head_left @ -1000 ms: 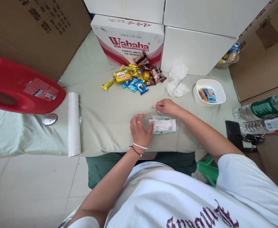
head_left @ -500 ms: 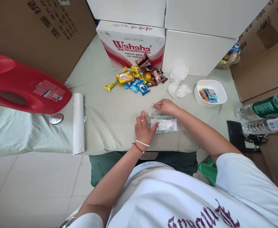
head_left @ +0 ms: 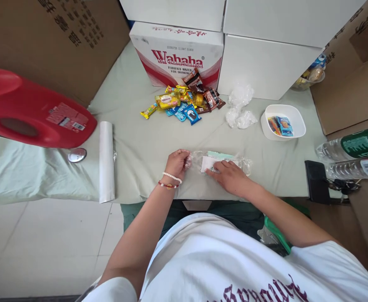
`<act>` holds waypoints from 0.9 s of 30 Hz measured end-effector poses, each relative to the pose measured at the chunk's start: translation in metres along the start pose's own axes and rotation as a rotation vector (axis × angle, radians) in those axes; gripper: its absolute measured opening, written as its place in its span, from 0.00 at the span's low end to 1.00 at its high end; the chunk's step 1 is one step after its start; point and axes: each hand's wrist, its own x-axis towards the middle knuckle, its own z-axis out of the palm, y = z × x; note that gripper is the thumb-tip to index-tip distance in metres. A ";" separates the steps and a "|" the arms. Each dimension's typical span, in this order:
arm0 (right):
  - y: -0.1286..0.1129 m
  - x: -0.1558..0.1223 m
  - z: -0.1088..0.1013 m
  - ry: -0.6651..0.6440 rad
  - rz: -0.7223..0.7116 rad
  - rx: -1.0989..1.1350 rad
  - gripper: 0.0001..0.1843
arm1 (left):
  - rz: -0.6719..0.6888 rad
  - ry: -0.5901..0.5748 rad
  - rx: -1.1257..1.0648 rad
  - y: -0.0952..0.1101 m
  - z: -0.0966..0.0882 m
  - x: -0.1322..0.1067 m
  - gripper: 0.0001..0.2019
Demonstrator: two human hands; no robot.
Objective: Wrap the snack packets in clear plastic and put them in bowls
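My left hand [head_left: 176, 162] pinches the left end of a clear plastic film [head_left: 196, 157] between thumb and fingers. The film lies around a white packet [head_left: 206, 164] with printing on it and a pale green packet [head_left: 220, 154] just behind. My right hand [head_left: 229, 176] rests from above on the white packet, thumb and fingers stretched out over it and hiding part of it. Crumpled film sticks out past the packets on the right.
Behind are a heap of wrapped snacks [head_left: 184, 104], crumpled clear plastic balls [head_left: 241, 95] and a white tub [head_left: 267, 130] with small packets inside. A white roll [head_left: 106, 163] and a red jug [head_left: 52, 126] lie left. Bottles [head_left: 347, 147] and a black phone-like object [head_left: 316, 178] lie right.
My left hand has moved left and now pinches the film's left end. My right hand has come down from the film's upper left onto the white packet.
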 end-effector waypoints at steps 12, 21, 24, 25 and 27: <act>-0.030 -0.026 0.024 0.152 0.207 0.261 0.16 | 0.572 -0.341 0.158 -0.018 0.074 -0.057 0.06; -0.026 -0.041 0.036 0.319 0.186 0.527 0.23 | 0.703 -0.015 0.221 -0.046 0.020 -0.057 0.29; -0.023 -0.039 0.035 0.323 0.182 0.537 0.22 | 0.728 -0.024 0.465 -0.053 0.012 -0.043 0.38; -0.023 -0.038 0.035 0.318 0.185 0.529 0.22 | 0.760 -0.032 0.537 -0.053 0.014 -0.040 0.33; -0.024 -0.037 0.034 0.303 0.193 0.505 0.21 | 0.848 -0.040 0.667 -0.052 0.024 -0.036 0.17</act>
